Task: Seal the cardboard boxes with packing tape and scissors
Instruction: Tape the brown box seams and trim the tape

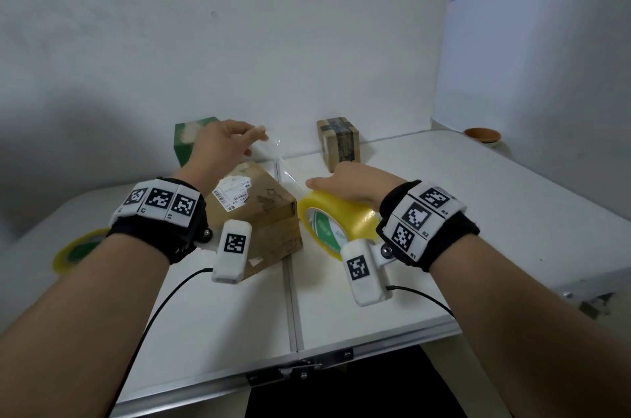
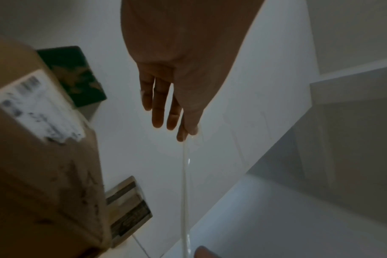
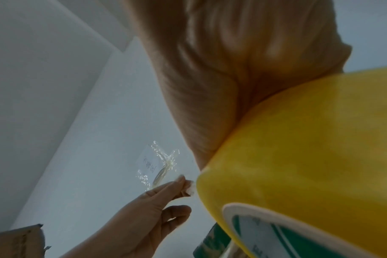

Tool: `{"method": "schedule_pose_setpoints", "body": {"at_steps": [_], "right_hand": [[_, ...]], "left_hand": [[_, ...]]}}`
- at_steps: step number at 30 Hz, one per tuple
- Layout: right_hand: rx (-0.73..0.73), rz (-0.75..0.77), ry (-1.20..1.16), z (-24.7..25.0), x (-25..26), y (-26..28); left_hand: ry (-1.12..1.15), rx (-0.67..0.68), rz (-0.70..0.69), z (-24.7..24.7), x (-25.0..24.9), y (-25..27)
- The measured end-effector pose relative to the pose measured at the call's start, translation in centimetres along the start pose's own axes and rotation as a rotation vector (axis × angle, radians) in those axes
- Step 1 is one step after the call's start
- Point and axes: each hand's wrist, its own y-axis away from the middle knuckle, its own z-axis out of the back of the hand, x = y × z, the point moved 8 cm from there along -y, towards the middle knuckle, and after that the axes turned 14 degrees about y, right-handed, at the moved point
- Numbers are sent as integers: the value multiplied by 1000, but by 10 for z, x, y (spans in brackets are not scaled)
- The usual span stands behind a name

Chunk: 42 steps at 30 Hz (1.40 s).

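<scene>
A brown cardboard box (image 1: 259, 212) with a torn white label sits at the table's middle. Just to its right stands a yellow roll of packing tape (image 1: 341, 219), gripped from above by my right hand (image 1: 355, 180), whose palm (image 3: 232, 78) presses on the roll (image 3: 309, 148). My left hand (image 1: 257, 135) is raised above the box's far side and pinches the free end of a clear tape strip (image 1: 285, 165) between thumb and forefinger (image 2: 187, 133). The strip (image 2: 185, 192) runs taut from that pinch down to the roll. No scissors are in view.
A green box (image 1: 186, 141) and a small tape-wrapped box (image 1: 338, 141) stand against the back wall. A second tape roll (image 1: 78, 247) lies at the left under my forearm. An orange bowl (image 1: 481, 136) sits at the far right. The white table (image 1: 478, 199) has a centre seam.
</scene>
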Motion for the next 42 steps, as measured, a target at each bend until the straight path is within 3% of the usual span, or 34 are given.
{"method": "schedule_pose_setpoints", "body": {"at_steps": [13,19,25,33,42], "right_hand": [[0,166,-23,-27,32,21],[2,190,7,-34,37,21],[87,201,-83,-40,40,23],[74,222,-70,-39,45,22],[83,241,29,-39,55,17]], "left_hand": [[19,77,287,1,67,15],[17,12,351,0,80,13],[68,6,325,-8,80,13],[57,-20,280,-8,81,11],[34,-38,321,-2,94,3]]}}
